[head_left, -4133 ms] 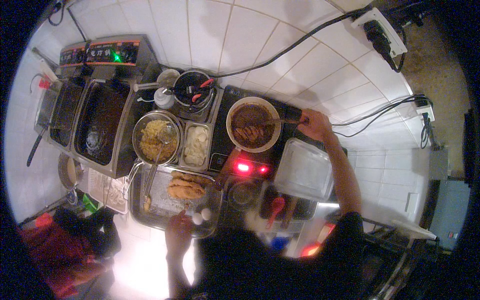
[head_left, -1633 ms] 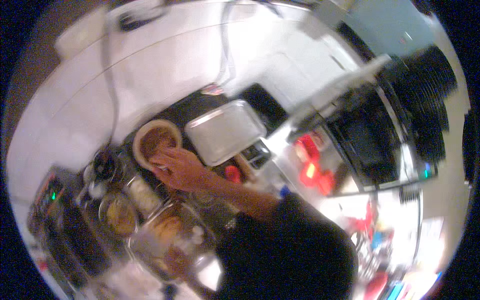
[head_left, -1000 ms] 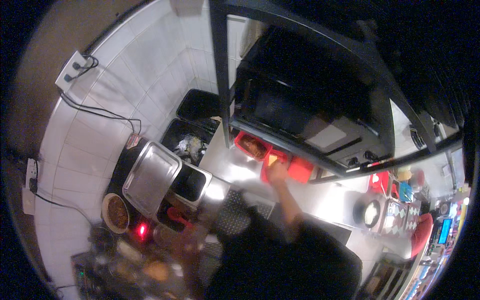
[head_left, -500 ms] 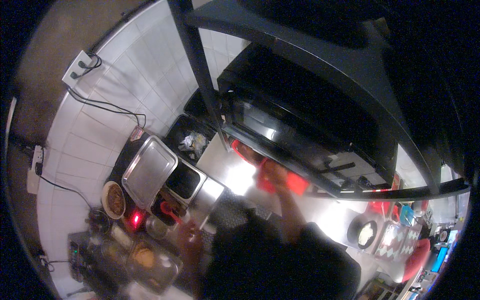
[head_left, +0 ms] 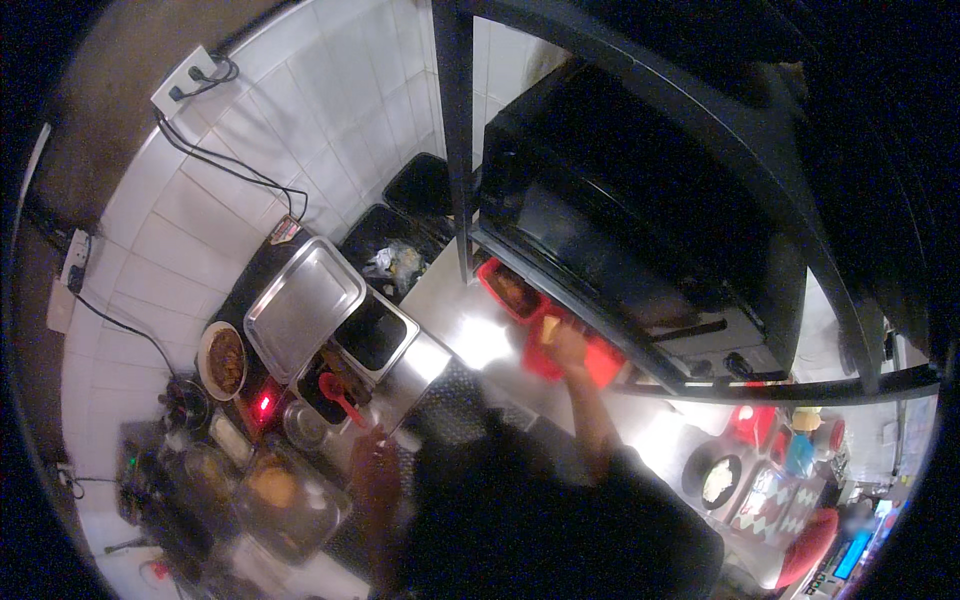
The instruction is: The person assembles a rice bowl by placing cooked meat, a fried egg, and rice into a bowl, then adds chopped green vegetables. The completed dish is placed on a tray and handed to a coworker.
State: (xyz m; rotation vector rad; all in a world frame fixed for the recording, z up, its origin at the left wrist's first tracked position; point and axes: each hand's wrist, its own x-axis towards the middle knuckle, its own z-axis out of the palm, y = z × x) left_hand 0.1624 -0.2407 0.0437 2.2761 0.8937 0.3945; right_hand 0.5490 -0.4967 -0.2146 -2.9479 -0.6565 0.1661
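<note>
At the lower left, my left hand is dim and blurred. Its fingers look closed at the handle end of a red spoon, whose head lies over a dark pan. My right hand reaches over a red tray beneath the front of a black oven-like appliance. A small yellowish piece shows at its fingertips; its kind is unclear. Beside it, a second red tray holds brown food.
The black appliance and a dark shelf post stand close above the right hand. A steel lid, a steel-rimmed pan and a bowl of brown food sit left. A black pan with white food lies right.
The whole view has shifted, with the appliance lower and further right. My right hand stays over the red tray, and the yellowish piece shows more clearly. My left hand remains by the spoon.
</note>
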